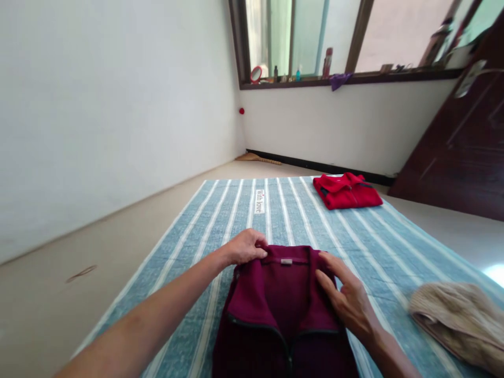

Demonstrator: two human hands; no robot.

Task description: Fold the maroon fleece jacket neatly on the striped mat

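A maroon fleece jacket [283, 310] with a dark zip lies flat on a blue and white striped mat [220, 210], collar pointing away from me. My left hand [246, 247] pinches the left corner of the collar, fingers curled closed on the cloth. My right hand [346, 296] rests on the right side of the collar, its fingers stretched out and pressing the fabric flat.
A folded red garment [346, 190] lies at the mat's far right. A beige knitted piece [460, 315] sits at the right edge near me. White walls stand left and ahead, a dark wooden door [464, 142] stands right, and a window sill [346, 79] holds bottles.
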